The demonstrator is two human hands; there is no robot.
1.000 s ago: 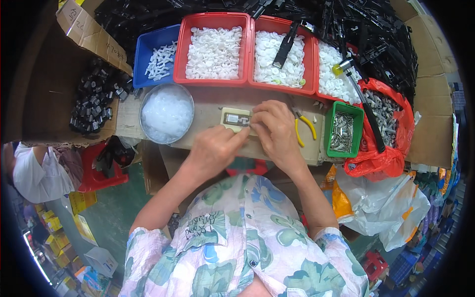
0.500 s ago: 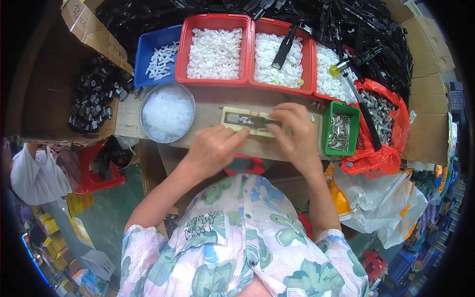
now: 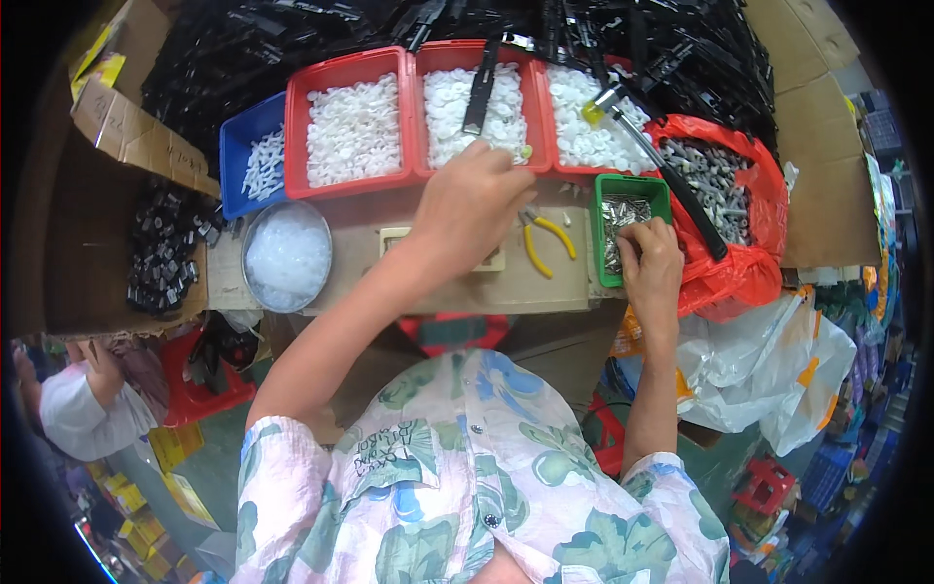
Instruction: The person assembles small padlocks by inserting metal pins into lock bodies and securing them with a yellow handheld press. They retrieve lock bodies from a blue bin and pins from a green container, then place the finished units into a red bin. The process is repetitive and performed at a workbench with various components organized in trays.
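My left hand (image 3: 475, 202) reaches over the cream fixture (image 3: 391, 237) to the near edge of the middle red tray (image 3: 422, 117), which holds small white round plastic parts. Its fingers are bent together; whatever is between them is hidden. My left hand and forearm cover most of the fixture. At the right, my right hand (image 3: 650, 255) dips its fingertips into the green tray (image 3: 603, 195) of small metal pins (image 3: 623, 209). Thumb and fingers draw together there, and I cannot make out a pin between them. Yellow-handled pliers (image 3: 540, 243) lie between the hands.
A round bowl of clear-white pieces (image 3: 288, 255) and a blue tray (image 3: 230, 161) stand left. A hammer (image 3: 671, 175) rests across the right red tray and a red bag (image 3: 769, 209) of grey parts. Black parts (image 3: 341, 29) pile behind; a black strip (image 3: 481, 92) lies on the middle tray.
Both hands have left the fixture. My left hand has gone up to the middle red tray, my right hand rightward to the green tray. The pliers now show, and the view has shifted.
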